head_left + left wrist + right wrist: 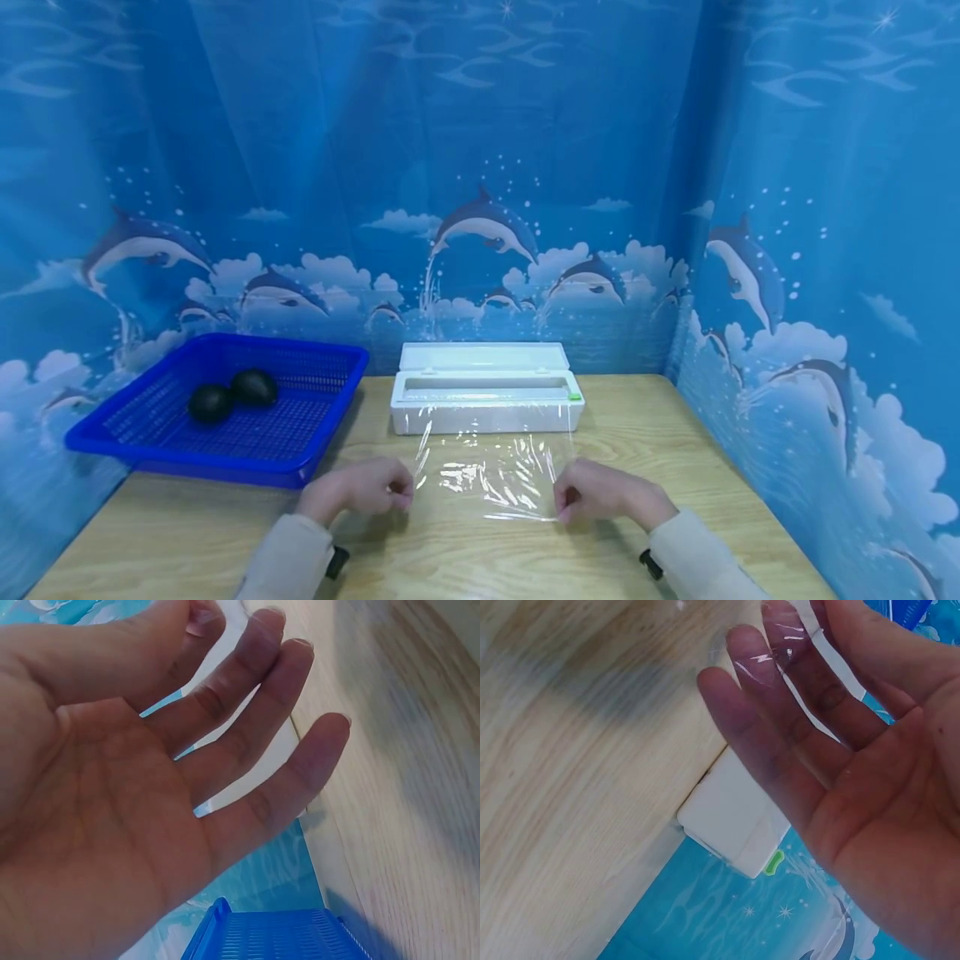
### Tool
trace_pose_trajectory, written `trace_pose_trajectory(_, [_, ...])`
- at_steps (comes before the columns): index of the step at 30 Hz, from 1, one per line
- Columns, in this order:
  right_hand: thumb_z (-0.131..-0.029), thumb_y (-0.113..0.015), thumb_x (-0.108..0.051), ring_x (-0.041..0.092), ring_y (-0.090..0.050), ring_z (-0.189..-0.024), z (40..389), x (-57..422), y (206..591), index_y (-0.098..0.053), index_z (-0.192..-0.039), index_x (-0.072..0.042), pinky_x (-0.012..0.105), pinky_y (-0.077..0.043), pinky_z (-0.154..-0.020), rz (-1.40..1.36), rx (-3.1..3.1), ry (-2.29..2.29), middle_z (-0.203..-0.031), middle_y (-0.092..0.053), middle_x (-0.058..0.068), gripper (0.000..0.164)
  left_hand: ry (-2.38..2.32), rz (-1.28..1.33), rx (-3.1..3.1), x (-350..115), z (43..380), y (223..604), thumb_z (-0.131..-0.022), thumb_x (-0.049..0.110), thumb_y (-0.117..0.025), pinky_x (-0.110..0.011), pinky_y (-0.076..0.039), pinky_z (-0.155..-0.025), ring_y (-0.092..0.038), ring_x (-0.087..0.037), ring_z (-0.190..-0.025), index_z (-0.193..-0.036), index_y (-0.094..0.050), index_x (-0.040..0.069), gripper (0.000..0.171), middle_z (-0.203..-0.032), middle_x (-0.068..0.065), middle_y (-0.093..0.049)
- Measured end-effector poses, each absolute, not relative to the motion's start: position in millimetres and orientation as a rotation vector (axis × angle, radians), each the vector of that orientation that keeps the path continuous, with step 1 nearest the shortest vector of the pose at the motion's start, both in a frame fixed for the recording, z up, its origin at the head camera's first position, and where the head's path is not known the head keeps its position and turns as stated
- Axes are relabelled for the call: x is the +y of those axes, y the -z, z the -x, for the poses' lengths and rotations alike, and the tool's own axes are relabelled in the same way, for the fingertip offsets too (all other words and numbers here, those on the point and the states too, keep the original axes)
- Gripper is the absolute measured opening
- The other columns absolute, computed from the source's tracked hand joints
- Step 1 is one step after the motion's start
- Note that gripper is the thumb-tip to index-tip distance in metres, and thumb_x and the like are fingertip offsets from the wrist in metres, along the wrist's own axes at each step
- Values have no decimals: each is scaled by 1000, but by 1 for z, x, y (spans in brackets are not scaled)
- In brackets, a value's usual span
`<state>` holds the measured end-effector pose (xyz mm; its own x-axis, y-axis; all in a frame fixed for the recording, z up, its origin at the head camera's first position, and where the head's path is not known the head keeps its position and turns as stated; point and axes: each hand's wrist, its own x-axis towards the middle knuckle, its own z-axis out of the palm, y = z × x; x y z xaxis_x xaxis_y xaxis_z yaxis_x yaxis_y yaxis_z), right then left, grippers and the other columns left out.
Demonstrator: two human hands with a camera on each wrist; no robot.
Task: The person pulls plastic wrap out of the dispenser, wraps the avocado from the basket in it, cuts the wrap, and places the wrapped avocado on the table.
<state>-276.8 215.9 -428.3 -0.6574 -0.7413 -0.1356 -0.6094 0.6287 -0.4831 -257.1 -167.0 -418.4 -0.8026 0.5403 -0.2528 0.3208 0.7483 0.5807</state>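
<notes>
A clear sheet of cling film [487,475] stretches from the white cling film dispenser [487,417] toward me, low over the table. At the sheet's near left corner, my left hand [367,487] pinches the film between thumb and index finger. The near right corner is pinched the same way by my right hand [600,492]. Both wrist views show the other fingers loosely bent, and film glints over the fingertips [754,664] of the right hand. The dispenser's lid [483,357] stands raised at the back, with a green tab [575,397] at its right end.
A blue plastic basket [217,467] stands at the left, close to my left forearm. Two dark, rounded avocado-like items [253,387] lie in it. Behind and to the right, a dolphin-print curtain [480,125] borders the wooden table [465,558].
</notes>
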Motion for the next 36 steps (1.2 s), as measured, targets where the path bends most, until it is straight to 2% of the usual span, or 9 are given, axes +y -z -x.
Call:
trace_pose_trajectory(6, [-85, -79, -6, -5, -53, -64, 274, 214, 429, -75, -78, -13, 15, -51, -64, 1029, 2523, 562, -73, -69, -11, 10, -680, -592, 2566, -163, 254, 421, -88, 5, -72, -37, -52, -77, -58, -16, -83, -81, -65, 14, 13, -88, 4, -67])
trace_pose_trajectory(12, [-83, -80, -6, -4, -53, -65, 272, 213, 429, -75, -79, -14, 15, -50, -64, 992, 2537, 528, -74, -68, -11, 11, -694, -602, 2554, -162, 251, 422, -86, 4, -74, -31, -49, -69, -56, -16, -78, -79, -65, 13, 15, -84, 3, -65])
trace_pose_trajectory(19, [-84, -80, -6, -4, -52, -65, 271, 212, 429, -75, -79, -15, 16, -49, -64, 970, 2554, 486, -73, -66, -14, 11, -640, -539, 2583, -158, 249, 420, -85, 7, -78, -32, -51, -72, -56, -15, -78, -78, -65, 16, 17, -83, 4, -64])
trace_pose_trajectory(29, [-83, -81, -11, -4, -51, -67, 269, 210, 430, -76, -89, -17, 16, -47, -63, 988, 2574, 444, -76, -64, -14, 10, -766, -677, 2534, -158, 253, 428, -83, 7, -79, -22, -45, -59, -54, -10, -65, -76, -71, 11, 12, -70, 4, -63])
trace_pose_trajectory(36, [-85, -82, -15, -6, -53, -68, 266, 211, 429, -77, -85, -19, 15, -49, -65, 986, 2565, 438, -75, -66, -17, 6, -693, -611, 2572, -157, 251, 426, -83, 13, -80, -22, -40, -55, -50, -9, -60, -72, -72, 14, 13, -64, 7, -59])
